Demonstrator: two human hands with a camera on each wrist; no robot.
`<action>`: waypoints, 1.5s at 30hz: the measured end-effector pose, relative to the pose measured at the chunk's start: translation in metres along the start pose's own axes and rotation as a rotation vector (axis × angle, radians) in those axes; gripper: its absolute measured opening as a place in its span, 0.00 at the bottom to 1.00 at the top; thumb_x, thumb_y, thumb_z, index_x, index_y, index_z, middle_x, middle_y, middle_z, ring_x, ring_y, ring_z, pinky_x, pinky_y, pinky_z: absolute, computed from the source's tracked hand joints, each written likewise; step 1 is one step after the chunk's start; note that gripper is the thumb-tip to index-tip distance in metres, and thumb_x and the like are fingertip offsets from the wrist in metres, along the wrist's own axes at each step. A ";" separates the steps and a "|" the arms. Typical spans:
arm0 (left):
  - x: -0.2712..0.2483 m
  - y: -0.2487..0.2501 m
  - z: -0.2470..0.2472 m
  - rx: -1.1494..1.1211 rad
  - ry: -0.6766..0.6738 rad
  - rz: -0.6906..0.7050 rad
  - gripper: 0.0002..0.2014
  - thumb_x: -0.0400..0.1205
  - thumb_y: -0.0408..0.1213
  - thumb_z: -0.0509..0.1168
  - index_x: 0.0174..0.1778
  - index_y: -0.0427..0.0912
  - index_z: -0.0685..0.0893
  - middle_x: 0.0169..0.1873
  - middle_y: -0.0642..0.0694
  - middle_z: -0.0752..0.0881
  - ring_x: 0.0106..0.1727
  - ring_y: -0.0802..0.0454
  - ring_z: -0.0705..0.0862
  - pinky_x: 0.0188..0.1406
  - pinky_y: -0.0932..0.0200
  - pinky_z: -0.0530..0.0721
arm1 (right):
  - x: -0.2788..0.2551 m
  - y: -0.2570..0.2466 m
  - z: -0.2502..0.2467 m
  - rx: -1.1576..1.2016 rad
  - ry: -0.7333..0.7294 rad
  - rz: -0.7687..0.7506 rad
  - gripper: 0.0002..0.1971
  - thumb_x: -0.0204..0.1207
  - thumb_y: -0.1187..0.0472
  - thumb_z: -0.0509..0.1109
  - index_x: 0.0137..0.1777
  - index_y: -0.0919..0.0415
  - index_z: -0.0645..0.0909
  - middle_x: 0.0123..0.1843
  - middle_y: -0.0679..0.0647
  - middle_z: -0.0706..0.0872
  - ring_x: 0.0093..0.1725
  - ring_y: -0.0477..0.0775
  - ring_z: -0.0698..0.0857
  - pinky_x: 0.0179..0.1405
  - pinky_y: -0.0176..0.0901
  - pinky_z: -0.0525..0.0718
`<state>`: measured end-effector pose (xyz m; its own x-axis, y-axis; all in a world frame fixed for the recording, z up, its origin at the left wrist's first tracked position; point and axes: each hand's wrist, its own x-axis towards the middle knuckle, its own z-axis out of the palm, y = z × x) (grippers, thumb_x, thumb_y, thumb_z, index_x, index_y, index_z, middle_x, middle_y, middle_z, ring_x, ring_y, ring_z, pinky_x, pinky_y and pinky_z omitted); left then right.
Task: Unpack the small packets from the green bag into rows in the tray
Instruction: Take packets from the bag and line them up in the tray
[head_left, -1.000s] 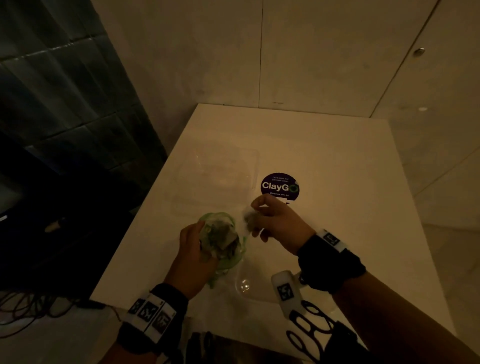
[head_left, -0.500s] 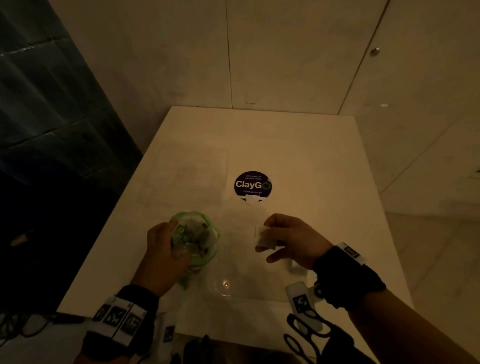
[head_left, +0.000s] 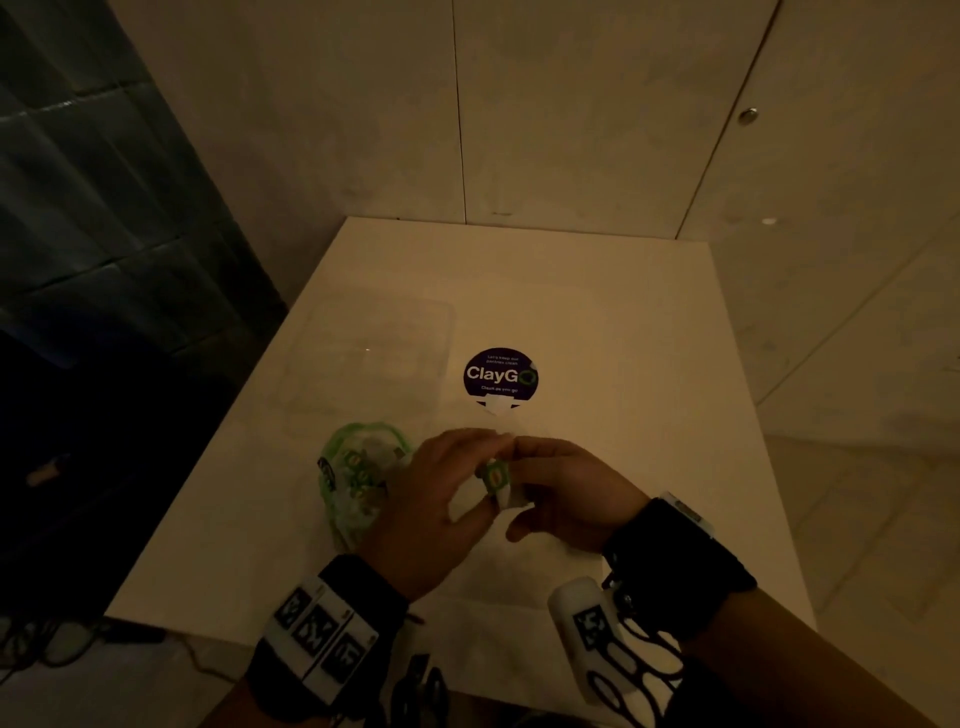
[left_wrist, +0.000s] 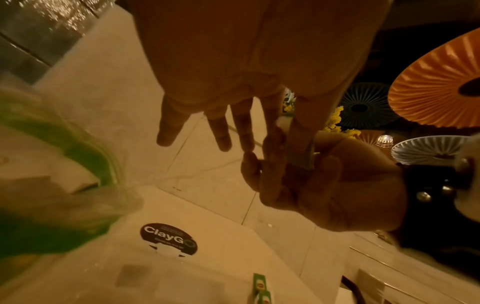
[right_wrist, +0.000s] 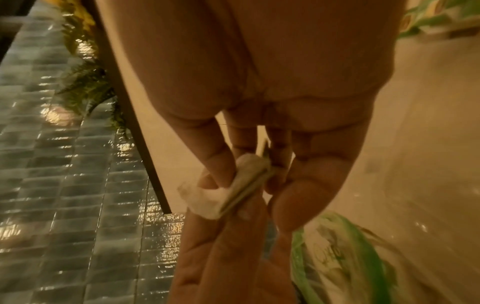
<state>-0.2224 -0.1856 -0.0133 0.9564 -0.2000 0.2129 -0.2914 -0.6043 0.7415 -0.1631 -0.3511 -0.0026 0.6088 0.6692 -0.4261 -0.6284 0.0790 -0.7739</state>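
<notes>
A: Head view first — what changed?
B: The left hand (head_left: 441, 499) has let go of the green bag (head_left: 358, 478), which lies at lower left of centre, and joined the right hand (head_left: 566, 493); both pinch one small packet (head_left: 496, 475) mid-frame. The clear tray (head_left: 363, 364) above the bag looks unfilled.
A: Left wrist?
B: Thumb against the right hand, other fingers (left_wrist: 221, 131) straight.
A: Right wrist?
B: Thumb and fingertips (right_wrist: 218, 164) clamp the packet (right_wrist: 241, 181). Placing seems next.
</notes>
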 end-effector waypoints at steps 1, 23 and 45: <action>0.002 0.001 0.002 -0.045 0.020 0.008 0.19 0.77 0.47 0.64 0.65 0.53 0.80 0.64 0.53 0.77 0.67 0.58 0.74 0.66 0.64 0.72 | -0.001 0.000 0.000 0.016 -0.011 0.011 0.09 0.78 0.72 0.62 0.55 0.66 0.80 0.47 0.59 0.84 0.38 0.54 0.87 0.29 0.45 0.87; -0.006 -0.013 0.091 -0.224 -0.373 -0.534 0.02 0.78 0.37 0.67 0.41 0.45 0.84 0.32 0.47 0.87 0.28 0.57 0.85 0.35 0.62 0.83 | -0.046 0.046 -0.071 -1.391 0.351 -0.037 0.08 0.78 0.52 0.67 0.50 0.50 0.86 0.46 0.46 0.82 0.45 0.47 0.80 0.48 0.36 0.75; -0.028 -0.025 0.026 -0.087 -0.373 -0.531 0.10 0.80 0.52 0.62 0.43 0.51 0.85 0.39 0.51 0.87 0.41 0.56 0.85 0.49 0.47 0.83 | 0.043 0.035 -0.022 -1.271 0.275 -0.173 0.11 0.79 0.57 0.66 0.60 0.51 0.80 0.55 0.48 0.80 0.50 0.47 0.78 0.51 0.39 0.76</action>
<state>-0.2419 -0.1850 -0.0546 0.8943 -0.1552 -0.4197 0.2360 -0.6333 0.7370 -0.1483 -0.3355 -0.0585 0.8082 0.5372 -0.2415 0.2679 -0.7004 -0.6615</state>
